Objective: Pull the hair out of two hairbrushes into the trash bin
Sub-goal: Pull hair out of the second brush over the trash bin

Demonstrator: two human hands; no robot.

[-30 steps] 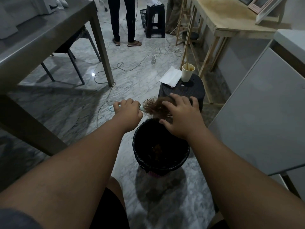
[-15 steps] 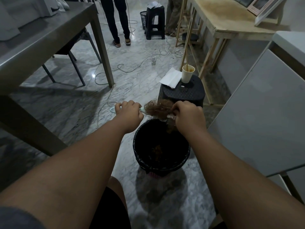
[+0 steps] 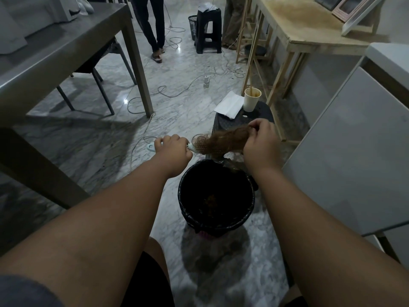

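Observation:
My left hand (image 3: 171, 149) grips the pale handle of a white hairbrush (image 3: 199, 147), held level above the far rim of the black trash bin (image 3: 247, 209). A clump of brown hair (image 3: 228, 139) stretches from the bristles up to the right. My right hand (image 3: 260, 142) pinches the far end of that clump. Inside the bin lies some brown hair (image 3: 210, 198). Only one hairbrush is in view.
A dark stool (image 3: 261, 117) behind the bin carries a paper cup (image 3: 251, 102) and white paper (image 3: 229, 104). A steel table (image 3: 55, 49) stands left, a grey cabinet (image 3: 354, 151) right, a wooden table (image 3: 305, 25) far right. Cables (image 3: 168, 91) cross the floor; a person (image 3: 152, 25) stands beyond.
My right hand closed on the hair at the brush head, then pulled up and to the right, drawing the clump out of the bristles. The left hand kept hold of the handle.

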